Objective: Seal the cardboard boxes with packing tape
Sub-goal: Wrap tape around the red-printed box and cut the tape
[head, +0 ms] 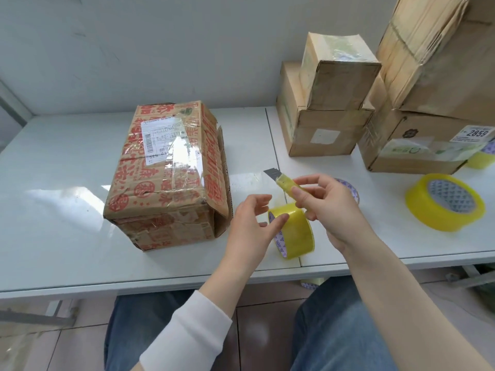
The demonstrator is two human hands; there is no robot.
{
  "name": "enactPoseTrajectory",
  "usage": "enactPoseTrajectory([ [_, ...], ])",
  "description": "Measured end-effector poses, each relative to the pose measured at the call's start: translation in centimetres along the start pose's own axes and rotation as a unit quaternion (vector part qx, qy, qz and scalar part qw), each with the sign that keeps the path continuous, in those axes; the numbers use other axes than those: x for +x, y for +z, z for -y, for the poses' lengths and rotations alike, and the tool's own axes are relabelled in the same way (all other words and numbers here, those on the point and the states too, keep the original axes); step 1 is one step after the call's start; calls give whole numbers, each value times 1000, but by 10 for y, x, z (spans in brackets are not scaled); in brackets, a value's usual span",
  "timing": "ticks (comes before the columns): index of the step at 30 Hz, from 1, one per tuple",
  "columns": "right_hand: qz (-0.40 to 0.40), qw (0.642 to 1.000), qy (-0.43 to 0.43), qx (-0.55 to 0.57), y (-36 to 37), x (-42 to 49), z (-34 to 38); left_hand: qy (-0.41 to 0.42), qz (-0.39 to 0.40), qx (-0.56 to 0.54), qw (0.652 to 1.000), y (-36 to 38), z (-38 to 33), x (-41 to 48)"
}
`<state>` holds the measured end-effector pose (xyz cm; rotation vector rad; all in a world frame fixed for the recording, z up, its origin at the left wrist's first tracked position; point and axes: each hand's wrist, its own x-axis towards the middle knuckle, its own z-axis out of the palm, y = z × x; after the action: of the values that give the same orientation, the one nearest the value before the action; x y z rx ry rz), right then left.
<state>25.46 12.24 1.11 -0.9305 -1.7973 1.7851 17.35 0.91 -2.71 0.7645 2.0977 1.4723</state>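
Note:
A worn cardboard box (166,172) with red print and a shipping label lies on the white table (59,210), its right end flap ajar. Just right of it, a roll of yellow packing tape (297,231) stands on edge near the table's front. My left hand (254,226) holds this roll, thumb on its outer face. My right hand (329,207) grips a yellow utility knife (284,183) above the roll, blade out and pointing up-left.
Several plain cardboard boxes (324,129) are stacked at the back right. Another yellow tape roll (444,202) lies flat on the right, a third (482,159) sits behind a box, and one more (348,187) peeks from behind my right hand. My legs are under the table.

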Motion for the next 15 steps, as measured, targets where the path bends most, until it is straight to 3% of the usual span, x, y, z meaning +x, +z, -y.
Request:
enactPoseTrajectory([
  [3,-27,999,-13,-43,-1,15,2,-90,34,-25,995,3,3,9],
  [5,-42,988,-16,-150,-4,30,1,-143,50,-95,984,2,3,14],
  [11,40,920,61,-385,1,62,-8,-97,45,-64,992,-6,-5,22],
  [15,14,894,16,-448,6,59,-3,-60,75,86,992,-15,-23,17],
])
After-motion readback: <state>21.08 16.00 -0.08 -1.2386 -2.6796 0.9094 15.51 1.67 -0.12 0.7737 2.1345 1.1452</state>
